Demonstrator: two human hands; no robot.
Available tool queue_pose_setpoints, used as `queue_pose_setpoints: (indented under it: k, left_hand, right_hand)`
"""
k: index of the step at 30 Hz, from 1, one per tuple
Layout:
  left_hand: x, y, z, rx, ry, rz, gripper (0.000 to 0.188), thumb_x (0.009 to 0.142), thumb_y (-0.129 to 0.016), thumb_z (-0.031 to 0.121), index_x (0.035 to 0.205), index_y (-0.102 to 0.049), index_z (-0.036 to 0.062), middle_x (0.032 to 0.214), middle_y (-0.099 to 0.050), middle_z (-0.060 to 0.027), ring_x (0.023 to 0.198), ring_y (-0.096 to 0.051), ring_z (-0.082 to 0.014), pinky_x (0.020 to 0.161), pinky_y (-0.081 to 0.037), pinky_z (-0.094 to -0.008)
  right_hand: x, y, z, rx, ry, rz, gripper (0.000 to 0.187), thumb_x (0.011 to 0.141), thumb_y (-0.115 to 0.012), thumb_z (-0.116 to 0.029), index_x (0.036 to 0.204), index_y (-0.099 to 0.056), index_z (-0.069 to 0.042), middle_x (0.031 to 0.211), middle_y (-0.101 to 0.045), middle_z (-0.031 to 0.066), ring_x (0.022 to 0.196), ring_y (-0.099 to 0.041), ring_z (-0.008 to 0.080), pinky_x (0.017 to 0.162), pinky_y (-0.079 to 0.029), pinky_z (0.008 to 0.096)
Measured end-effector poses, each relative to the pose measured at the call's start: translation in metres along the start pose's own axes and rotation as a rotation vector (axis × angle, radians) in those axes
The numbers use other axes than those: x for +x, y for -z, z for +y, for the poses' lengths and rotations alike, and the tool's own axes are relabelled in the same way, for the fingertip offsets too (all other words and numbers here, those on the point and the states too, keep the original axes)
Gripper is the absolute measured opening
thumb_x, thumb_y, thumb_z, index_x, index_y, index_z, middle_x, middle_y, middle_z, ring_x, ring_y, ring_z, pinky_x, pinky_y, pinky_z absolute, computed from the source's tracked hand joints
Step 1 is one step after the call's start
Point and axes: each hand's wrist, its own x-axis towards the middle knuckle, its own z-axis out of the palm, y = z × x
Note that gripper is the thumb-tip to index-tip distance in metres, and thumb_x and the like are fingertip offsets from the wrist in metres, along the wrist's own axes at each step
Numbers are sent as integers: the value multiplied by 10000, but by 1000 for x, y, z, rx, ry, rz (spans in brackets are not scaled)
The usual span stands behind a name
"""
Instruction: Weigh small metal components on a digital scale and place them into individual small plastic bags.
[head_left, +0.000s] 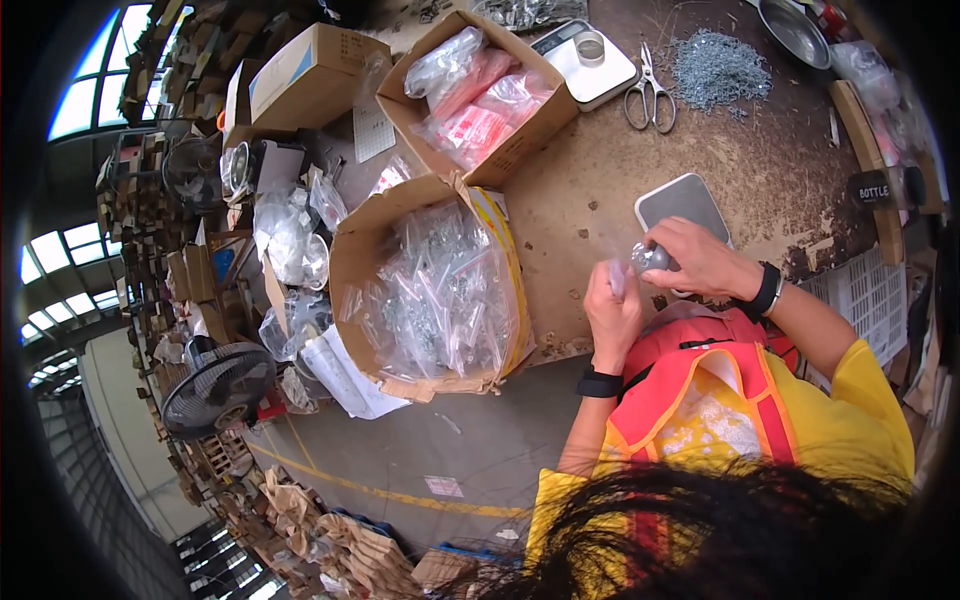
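Note:
My left hand [612, 312] is closed on a small clear plastic bag [617, 278], which is partly hidden by the fingers. Right beside it, my right hand [702, 258] grips a small shiny metal cup [654, 258], tilted with its end close to the bag. Whether anything is passing from cup to bag is too small to tell. Just beyond my right hand lies a small scale with a grey plate [684, 205]. To the left, an open cardboard box [518, 300] holds many clear bags with small metal parts inside.
Another cardboard box [555, 98] behind holds red-and-clear plastic bags. A white scale [610, 85] with a round metal cup [590, 46], scissors [650, 95] and a heap of small metal parts [720, 70] lie farther back. A metal bowl [795, 30] stands far right; a black fan [218, 390] stands left.

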Motion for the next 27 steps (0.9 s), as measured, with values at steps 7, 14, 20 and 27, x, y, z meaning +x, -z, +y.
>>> queue_pose_setpoints:
  k: [7,14,20,27]
  left_hand:
    - [-3,-11,-27,-132,112,-136,100,986,-616,115,916,-599,45,754,-572,-17,685,-522,-114,624,-447,-289]
    - [-1,-3,-84,-166,84,-70,72,974,-574,78,1018,-629,65,782,-509,61,657,-447,-39,562,-363,-219]
    - [3,9,-77,-190,395,-55,171,944,-611,95,1083,-645,1,1008,-660,-76,962,-631,-173,882,-494,-310]
    - [10,1,-58,-210,488,-67,159,985,-595,97,1086,-659,-8,1047,-691,-64,972,-635,-150,887,-500,-301]
  right_hand:
    - [35,7,-8,-428,-140,-359,513,813,-713,-470,863,-635,34,806,-662,229,801,-658,428,717,-525,484]
    - [30,24,52,-202,-166,43,518,823,-704,-475,890,-663,37,821,-678,253,783,-672,439,709,-540,490]
    - [-39,134,185,-381,-700,324,500,796,-770,-414,935,-668,56,886,-696,268,868,-689,432,784,-542,487]
    - [34,138,262,-444,-621,488,506,770,-825,-332,1064,-626,28,996,-668,266,983,-652,433,856,-521,479]
